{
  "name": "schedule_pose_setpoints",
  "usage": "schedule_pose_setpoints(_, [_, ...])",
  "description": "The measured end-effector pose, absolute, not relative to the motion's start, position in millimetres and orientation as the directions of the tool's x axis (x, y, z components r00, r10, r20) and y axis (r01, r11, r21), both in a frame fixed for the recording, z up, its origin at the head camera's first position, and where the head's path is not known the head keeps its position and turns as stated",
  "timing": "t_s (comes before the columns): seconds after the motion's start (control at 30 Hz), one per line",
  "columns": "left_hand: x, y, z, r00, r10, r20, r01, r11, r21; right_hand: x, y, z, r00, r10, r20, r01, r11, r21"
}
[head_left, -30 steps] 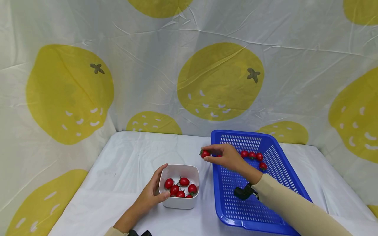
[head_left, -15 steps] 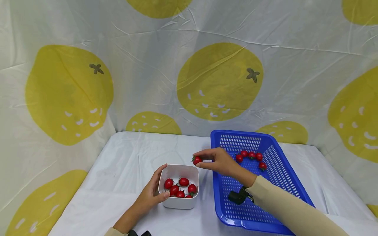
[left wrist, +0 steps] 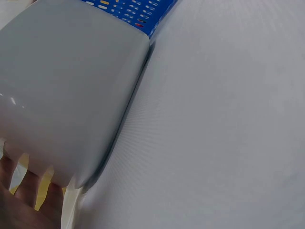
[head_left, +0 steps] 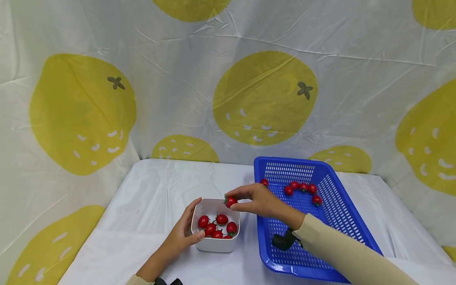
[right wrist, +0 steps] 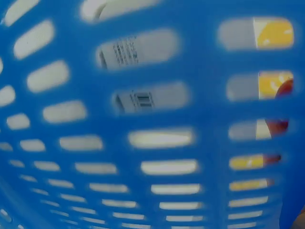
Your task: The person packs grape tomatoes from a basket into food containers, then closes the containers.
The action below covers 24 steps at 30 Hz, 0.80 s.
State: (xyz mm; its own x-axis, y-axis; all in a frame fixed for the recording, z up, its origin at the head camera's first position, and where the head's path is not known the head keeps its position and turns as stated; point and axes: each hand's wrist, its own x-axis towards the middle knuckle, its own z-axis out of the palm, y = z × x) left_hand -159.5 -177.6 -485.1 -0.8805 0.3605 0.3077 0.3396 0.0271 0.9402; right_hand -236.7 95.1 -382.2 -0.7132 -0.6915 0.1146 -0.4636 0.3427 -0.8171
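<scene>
We see the right hand (head_left: 261, 200) pinching a cherry tomato (head_left: 230, 202) between thumb and fingertips, over the far right part of the white square container (head_left: 215, 246) — six other tomatoes (head_left: 221, 219) show inside. The left hand (head_left: 182, 231) grips that container's left side, thumb and fingers spread around it. Rightward, we see a blue perforated basket (head_left: 262, 237) — more red tomatoes (head_left: 303, 187) lie towards its far end.

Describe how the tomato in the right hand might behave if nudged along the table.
The tomato would probably roll, since its sides look rounded. Its leafy green top might make it wobble or stop sooner. Its smooth, shiny skin suggests it could be a bit slippery.
</scene>
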Motion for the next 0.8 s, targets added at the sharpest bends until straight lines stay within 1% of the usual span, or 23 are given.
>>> schedule_pose_setpoints(0.53, [-158.0,-177.0,-482.8,-0.9,0.346,0.265,0.303,0.06,0.951,-235.1,89.2,-387.7,-0.708,-0.7,0.09,-0.463,0.365,-0.808])
schedule_pose_setpoints(0.8, [-158.8,-178.2,-485.6,-0.891,0.349,0.291,0.335,0.071,0.94,-234.1,89.0,-386.8,-0.698,-0.714,0.063,-0.45,0.367,-0.814])
